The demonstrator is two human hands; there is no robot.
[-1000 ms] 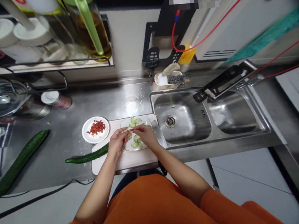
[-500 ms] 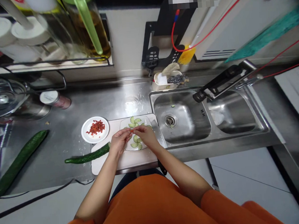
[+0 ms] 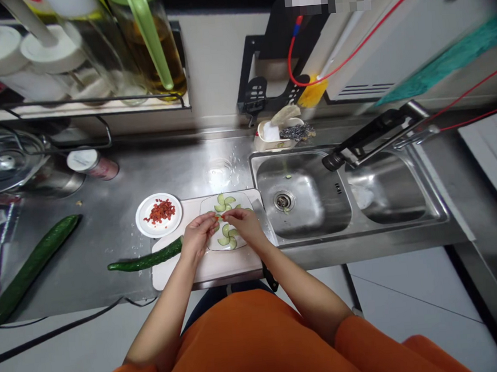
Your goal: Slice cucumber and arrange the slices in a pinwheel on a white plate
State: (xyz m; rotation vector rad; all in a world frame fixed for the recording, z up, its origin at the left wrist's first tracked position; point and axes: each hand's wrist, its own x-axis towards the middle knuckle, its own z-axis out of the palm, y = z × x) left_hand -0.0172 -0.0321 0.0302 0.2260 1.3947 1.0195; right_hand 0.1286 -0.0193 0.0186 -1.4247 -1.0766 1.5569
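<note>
Fingertip work with both hands above a pale, squarish plate (image 3: 207,205), with cucumber slices (image 3: 223,241) laid in curved clusters upon it. For good handling, by judgement: pinch lightly, using only the tips of thumb and forefinger, so as not to crush so small a morsel; hold both wrists steady; keep palms and knuckles clear of the slices, to spare the fanned pattern; release close to the surface rather than from a height. Left hand (image 3: 200,233): thumb and forefinger together at the tips, clamped on a small red-orange bit (image 3: 217,216); other fingers loosely curled. Right hand (image 3: 243,223): thumb and forefinger likewise together, apparently on red-orange matter too; back of the hand uppermost, plate partly hidden beneath. Tips of the two hands very near each other; contact between them, and whether one divided bit or two separate ones, impossible to tell at this scale. Directly under both hands: the plate, resting on a cutting board (image 3: 220,266). At the board's far left corner: a round white dish (image 3: 141,219) bearing a loose heap of red pieces (image 3: 163,211). Just beside the left hand: a cut cucumber (image 3: 147,263), partly on the board, partly on the steel counter (image 3: 105,220).
</note>
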